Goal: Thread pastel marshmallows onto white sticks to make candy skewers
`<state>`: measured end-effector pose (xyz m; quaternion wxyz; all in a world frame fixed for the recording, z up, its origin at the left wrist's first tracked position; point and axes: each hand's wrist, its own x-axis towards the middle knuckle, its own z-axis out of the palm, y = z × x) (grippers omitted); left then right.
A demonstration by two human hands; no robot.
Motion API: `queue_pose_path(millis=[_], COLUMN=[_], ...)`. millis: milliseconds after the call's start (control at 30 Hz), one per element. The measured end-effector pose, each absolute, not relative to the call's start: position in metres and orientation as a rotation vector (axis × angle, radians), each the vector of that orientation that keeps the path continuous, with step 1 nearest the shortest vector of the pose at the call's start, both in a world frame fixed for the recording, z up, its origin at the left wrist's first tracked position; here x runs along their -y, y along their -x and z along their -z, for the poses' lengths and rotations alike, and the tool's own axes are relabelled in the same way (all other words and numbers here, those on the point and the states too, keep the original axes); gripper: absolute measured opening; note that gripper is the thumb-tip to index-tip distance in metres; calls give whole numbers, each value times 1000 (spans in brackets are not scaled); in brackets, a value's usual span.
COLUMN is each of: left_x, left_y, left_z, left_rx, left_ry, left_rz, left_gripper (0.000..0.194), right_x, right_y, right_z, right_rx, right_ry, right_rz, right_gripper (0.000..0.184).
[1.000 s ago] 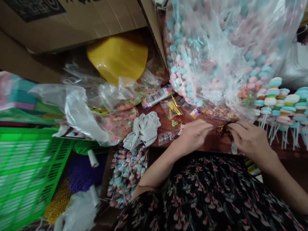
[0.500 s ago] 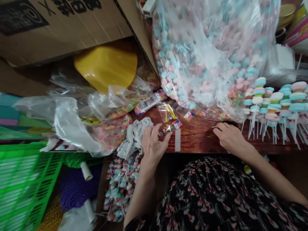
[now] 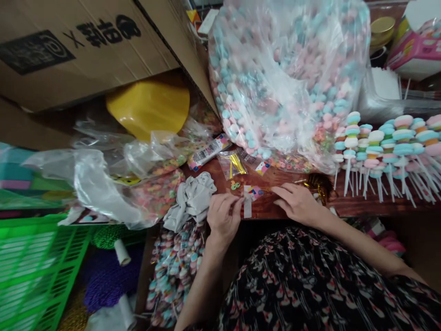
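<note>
My left hand (image 3: 223,216) is at the table's front edge, thumb and fingertips pinched together; what lies between them is too small to make out. Just right of those fingertips lies a small printed card (image 3: 255,193) with coloured dots, beside a whitish strip (image 3: 247,208) on the wood. My right hand (image 3: 298,202) reaches in from the right, fingers stretched out low over the table near the card. Behind the left fingertips are a few small candy rings (image 3: 234,185). A clear packet of gold twist ties (image 3: 236,164) lies farther back.
Crumpled grey-white cloth (image 3: 193,197) lies left of my left hand. A big bag of pastel candies (image 3: 285,78) stands behind. Candy skewers (image 3: 375,147) line the right, near a gold tinsel bunch (image 3: 317,184). A cardboard box (image 3: 103,55) and a green basket (image 3: 34,266) stand left.
My right hand has moved left toward the card, its pinched fingers now stretched out. My left hand has drawn closer to the front edge and closed its fingers. The card lies nearer the edge.
</note>
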<state>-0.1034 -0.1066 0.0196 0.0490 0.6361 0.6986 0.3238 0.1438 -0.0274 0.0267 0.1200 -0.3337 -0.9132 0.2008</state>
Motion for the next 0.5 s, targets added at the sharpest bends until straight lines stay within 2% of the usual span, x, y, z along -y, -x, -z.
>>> queue_pose_path(millis=[100, 167, 267, 400, 500], left_x=[107, 104, 100, 106, 110], left_y=[97, 98, 107, 120, 117], left_z=[-15, -12, -11, -13, -16], left_rx=[-2132, -2161, -2146, -2049, -1963], left_ry=[-1713, -1441, -1188, -1205, -1217], left_rz=[-1249, -1394, -1490, -1464, -1523], left_gripper=[9, 20, 32, 18, 11], right_x=[31, 31, 28, 22, 20], right_y=[-132, -122, -109, -110, -130], right_z=[-29, -30, -29, -27, -37], right_rx=[2728, 2826, 2955, 3026, 2917], right_ry=[903, 809, 665, 623, 918], right_rz=[-621, -544, -409, -364, -335], right_gripper=[25, 25, 37, 29, 19])
